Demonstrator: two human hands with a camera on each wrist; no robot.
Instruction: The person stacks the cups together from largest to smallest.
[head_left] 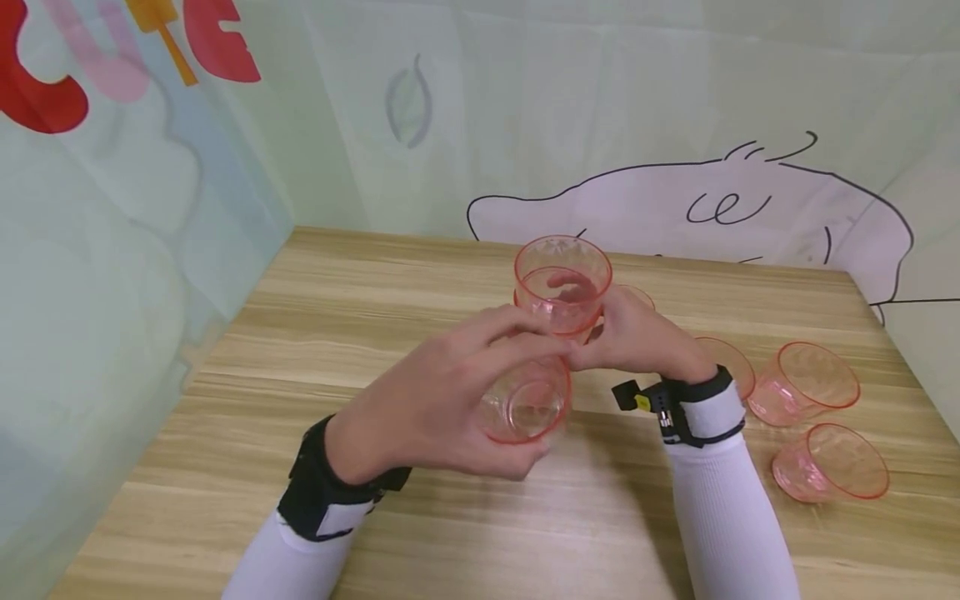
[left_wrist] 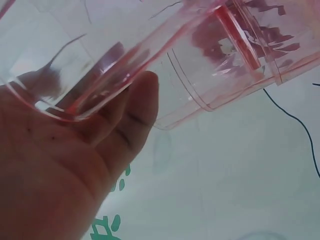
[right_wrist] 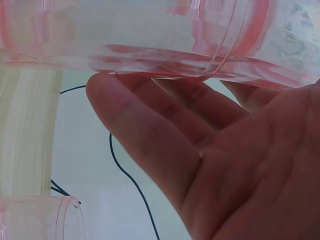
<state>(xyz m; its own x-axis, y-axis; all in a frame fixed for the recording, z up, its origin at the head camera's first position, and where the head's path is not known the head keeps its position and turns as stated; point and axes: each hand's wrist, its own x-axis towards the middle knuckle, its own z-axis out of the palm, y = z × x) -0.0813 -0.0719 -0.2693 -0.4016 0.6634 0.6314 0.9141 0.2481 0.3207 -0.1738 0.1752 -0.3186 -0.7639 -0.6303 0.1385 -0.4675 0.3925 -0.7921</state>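
On the backdrop [head_left: 112, 250] behind the bench's left edge, large red letters are seen at the top left; they are cut off by the frame and cannot be read for certain. Above the middle of the wooden bench [head_left: 300, 333], a clear pink-rimmed cup [head_left: 525, 404] is gripped by the left hand [head_left: 442, 400], with fingers curled over its wall and the thumb beneath. The cup is laid over on its side, its long axis pointing toward the near edge and its mouth turned to the camera. Nothing is seen inside it. In the left wrist view the rim of this cup [left_wrist: 100, 75] is seen lying across the palm [left_wrist: 60, 165].

Just beyond and slightly right, a second clear pink cup [head_left: 562, 279] is held up by the right hand [head_left: 637, 342], fingers wrapped about its lower part. It is tilted, mouth up and toward the camera, long axis near upright. It appears empty; whether it touches the first cup cannot be told. In the right wrist view the cup wall [right_wrist: 160, 35] is seen resting over the curled fingers [right_wrist: 150, 130].

Toward the right edge, three more empty pink cups are found on the bench: one partly hidden behind the right wrist [head_left: 731, 362], one lying tilted [head_left: 806, 383], and one on its side [head_left: 832, 462] nearest the near right corner. A black line drawing [head_left: 750, 200] is printed on the backdrop behind the far edge
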